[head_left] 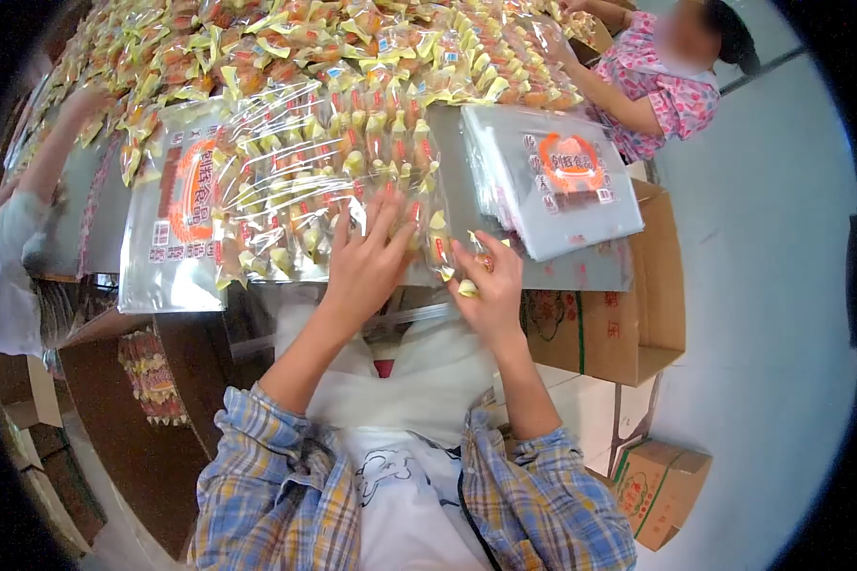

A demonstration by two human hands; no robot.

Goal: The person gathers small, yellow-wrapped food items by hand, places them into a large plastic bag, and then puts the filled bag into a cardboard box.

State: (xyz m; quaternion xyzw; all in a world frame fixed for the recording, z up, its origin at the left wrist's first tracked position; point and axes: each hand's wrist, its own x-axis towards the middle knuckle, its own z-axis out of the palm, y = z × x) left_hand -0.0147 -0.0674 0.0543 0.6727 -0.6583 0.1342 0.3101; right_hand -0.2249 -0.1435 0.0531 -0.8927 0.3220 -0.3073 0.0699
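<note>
My left hand (367,262) lies with spread fingers on a clear plastic bag (295,162) filled with rows of small wrapped snacks, yellow at their twisted ends with red print. To its right, my right hand (490,285) is closed, thumb and fingers around a wrapped snack (481,255) at the bag's lower right edge. Another wrapped snack (439,246) stands upright just left of those fingertips. Whether that one is inside the film I cannot tell. Flat printed plastic bags (176,219) lie under the left side of the filled bag.
A stack of printed clear bags (571,176) lies right on the table. Behind is a large heap of wrapped snacks (286,48). Cardboard boxes (652,285) stand below the table's right edge and at lower left. One co-worker (667,90) is at right; another's arm (52,147) reaches in from left.
</note>
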